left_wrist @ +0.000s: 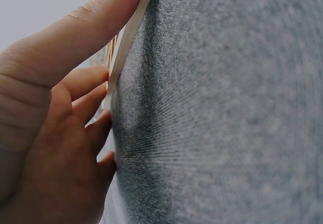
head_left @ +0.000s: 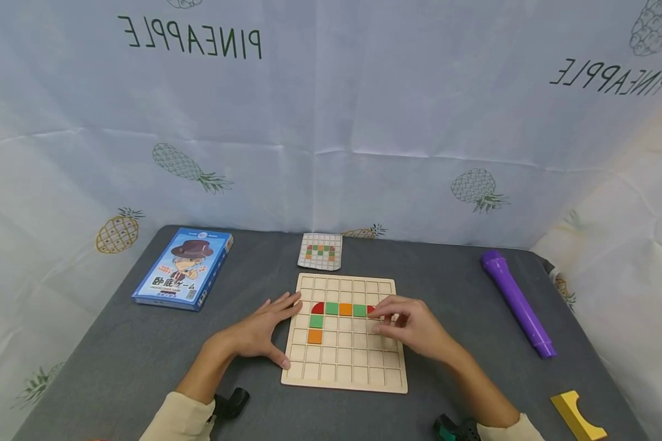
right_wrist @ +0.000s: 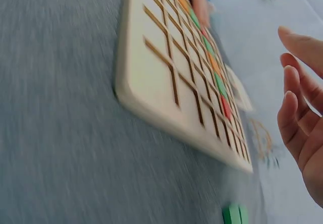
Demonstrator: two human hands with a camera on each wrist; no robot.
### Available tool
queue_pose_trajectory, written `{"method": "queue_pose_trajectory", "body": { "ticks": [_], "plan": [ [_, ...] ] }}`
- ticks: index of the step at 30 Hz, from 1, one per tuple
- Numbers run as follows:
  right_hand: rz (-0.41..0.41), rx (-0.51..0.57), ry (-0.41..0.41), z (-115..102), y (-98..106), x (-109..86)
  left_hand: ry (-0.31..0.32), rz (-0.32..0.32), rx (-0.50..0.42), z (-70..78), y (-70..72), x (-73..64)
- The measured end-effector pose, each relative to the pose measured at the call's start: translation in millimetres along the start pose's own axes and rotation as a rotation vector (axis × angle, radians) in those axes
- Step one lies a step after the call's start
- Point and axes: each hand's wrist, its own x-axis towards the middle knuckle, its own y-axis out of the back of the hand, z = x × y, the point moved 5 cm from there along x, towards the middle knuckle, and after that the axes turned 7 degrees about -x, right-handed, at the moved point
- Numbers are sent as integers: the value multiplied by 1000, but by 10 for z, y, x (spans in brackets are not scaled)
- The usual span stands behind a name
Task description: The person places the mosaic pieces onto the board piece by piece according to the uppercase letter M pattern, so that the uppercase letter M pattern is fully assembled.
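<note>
A pale wooden grid board (head_left: 358, 370) lies on the dark table. Along one row sit a red rounded tile (head_left: 318, 308), green and orange tiles, and another red tile (head_left: 371, 310) at the right end. Below the left red tile are a green tile (head_left: 316, 321) and an orange tile (head_left: 315, 336). My left hand (head_left: 258, 331) is spread along the board's left edge, thumb and fingertips touching it. My right hand (head_left: 414, 324) hovers over the board's right side, fingertips by the right red tile. In the right wrist view its thumb and loosely bent fingers hold nothing.
A patterned card (head_left: 320, 252) lies behind the board. To the left is a blue game box (head_left: 183, 269). On the right lie a purple stick (head_left: 518, 304) and a yellow notched block (head_left: 578, 416). Green pieces (right_wrist: 234, 215) show beside the board in the right wrist view.
</note>
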Motion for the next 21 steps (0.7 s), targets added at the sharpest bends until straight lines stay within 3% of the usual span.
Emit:
{"method": "queue_pose_trajectory", "body": {
  "ticks": [8,21],
  "plan": [
    [88,-82,-74,211,311,-236,16,4,2,4,11,1],
    [155,-263,-202,582,494,-547,14,12,1,6,11,-8]
  ]
}}
